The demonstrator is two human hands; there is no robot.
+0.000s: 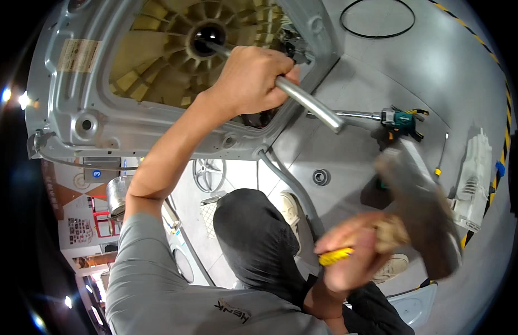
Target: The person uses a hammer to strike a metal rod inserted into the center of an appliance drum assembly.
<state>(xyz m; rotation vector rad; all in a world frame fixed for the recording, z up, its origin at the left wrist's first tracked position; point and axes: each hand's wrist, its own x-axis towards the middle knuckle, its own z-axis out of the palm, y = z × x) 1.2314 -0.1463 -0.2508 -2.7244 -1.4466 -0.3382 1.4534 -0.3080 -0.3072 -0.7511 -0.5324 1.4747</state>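
My left hand (252,79) is closed round a metal rod (310,104). The rod's far end reaches into the dark centre hole of a ribbed, yellowish washing machine tub (158,53), framed by a grey metal cabinet (97,125). Its near end sticks out to the lower right of my fist. In my right hand (351,257) is a hammer (424,209), gripped by its handle close to the head. The hammer is blurred by motion and hangs below and right of the rod's free end, apart from it. Where the rod tip touches inside the hole is hidden.
On the grey floor lie a green cordless power tool (401,121) with a long shaft, a bearing (321,177), a yellow-handled screwdriver (438,170), a white plastic part (474,178) and a black belt (341,22). A grey hose (287,181) and a spoked pulley (208,174) are near my legs.
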